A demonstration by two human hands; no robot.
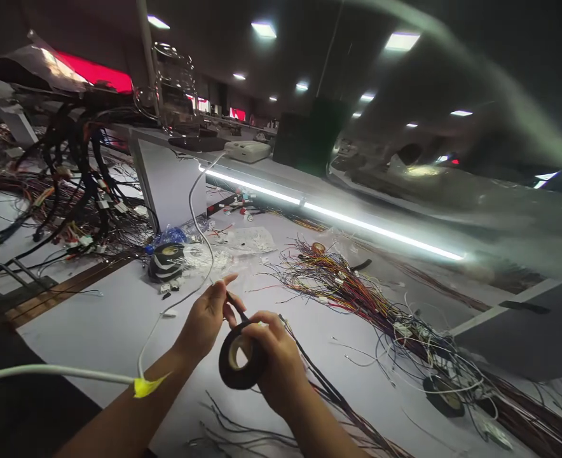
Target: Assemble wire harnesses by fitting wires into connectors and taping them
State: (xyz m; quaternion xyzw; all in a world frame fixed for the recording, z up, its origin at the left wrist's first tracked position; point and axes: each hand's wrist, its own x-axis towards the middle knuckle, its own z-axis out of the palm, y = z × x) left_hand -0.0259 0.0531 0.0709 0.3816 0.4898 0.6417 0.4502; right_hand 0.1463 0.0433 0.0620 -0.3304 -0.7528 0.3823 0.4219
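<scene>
A roll of black tape with a pale core is in my right hand, whose fingers curl round its right edge. From the roll's top a short strip runs up to my left hand. The left thumb and fingers are pinched on that free end, with one finger pointing away to the right. Both hands are over the white tabletop, close together. Below and right of the roll lie dark sleeved wires, partly hidden by my right arm.
A large bundle of coloured wires crosses the right side. Another tape roll lies by it. Behind my hands are a plastic-wrapped roll and bagged white connectors. A white cable hangs from the shelf. Black harnesses drape at left.
</scene>
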